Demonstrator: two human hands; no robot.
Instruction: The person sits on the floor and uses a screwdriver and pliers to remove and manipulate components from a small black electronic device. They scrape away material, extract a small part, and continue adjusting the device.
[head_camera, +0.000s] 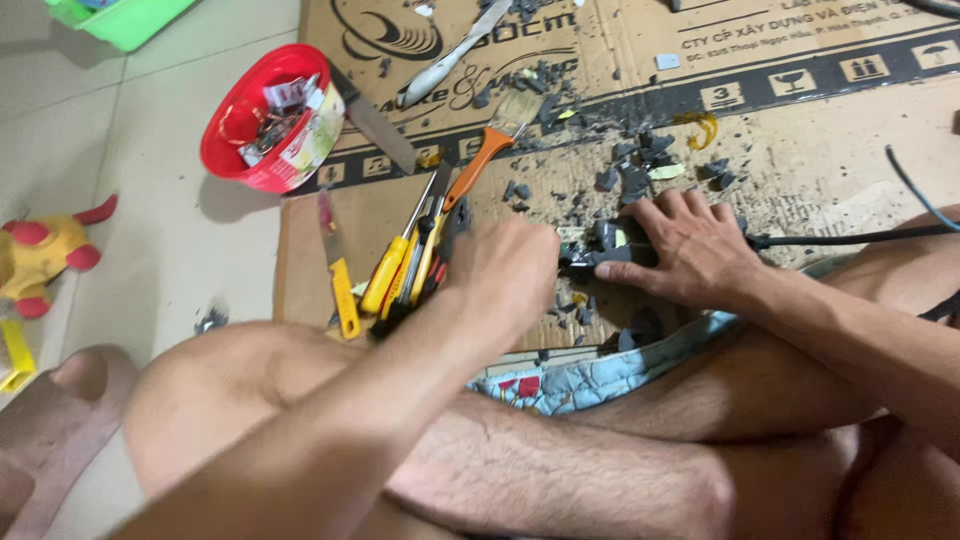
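My right hand (695, 248) presses down on a dark grey block-shaped part (612, 250) with a black cable (850, 238) running out to the right. It lies on flattened cardboard (800, 150) among grey broken fragments. My left hand (505, 275) is closed in a fist right beside the part's left end, gripping a tool whose tip (572, 262) meets the part; most of the tool is hidden by the fist. My bare crossed legs fill the foreground.
Several yellow- and orange-handled screwdrivers (405, 265) and a yellow utility knife (338, 270) lie left of my left hand. An orange-handled brush (490, 140), a large knife (375, 125), a red bowl of small parts (270, 115), a plush toy (45, 255), a green bin (120, 18).
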